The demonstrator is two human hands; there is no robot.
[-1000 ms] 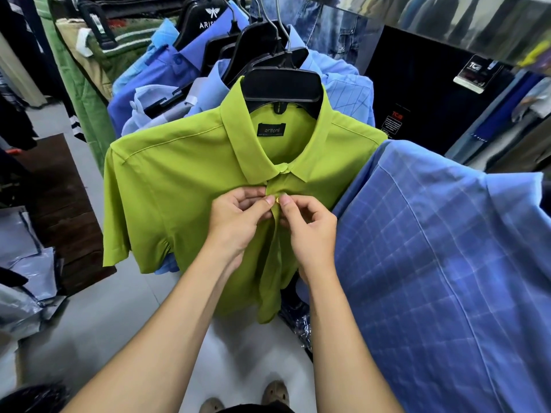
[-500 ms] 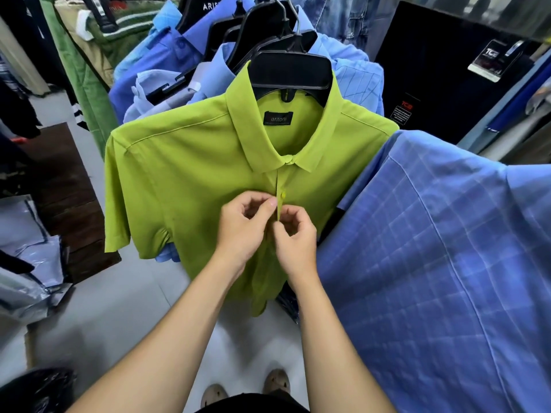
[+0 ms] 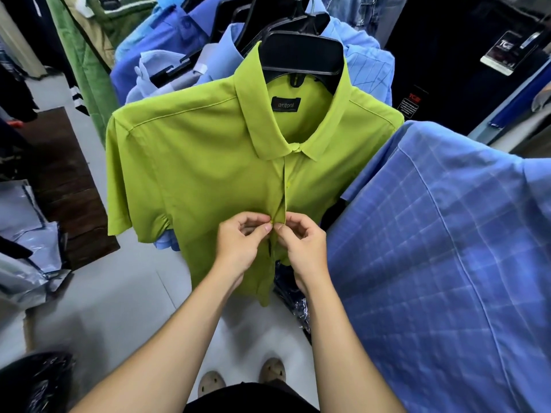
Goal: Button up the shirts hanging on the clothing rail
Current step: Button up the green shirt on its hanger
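A lime green short-sleeved shirt (image 3: pixel 193 162) hangs facing me on a black hanger (image 3: pixel 301 56). Its collar button and the one below look fastened, and the front placket gapes slightly above my hands. My left hand (image 3: pixel 240 248) pinches the left edge of the placket at mid-chest. My right hand (image 3: pixel 301 248) pinches the right edge, thumb tips nearly touching. The button between my fingers is hidden. Below my hands the shirt front hangs apart.
A blue checked shirt (image 3: pixel 447 263) hangs close at my right. Several blue shirts (image 3: pixel 167 40) on black hangers crowd behind the green one. Plastic-wrapped garments (image 3: pixel 26 257) lie on the floor at the left. My feet (image 3: pixel 241 380) stand on pale tiles.
Both hands have moved down the placket from just under the collar to mid-chest. The placket above them now lies closed over a longer stretch.
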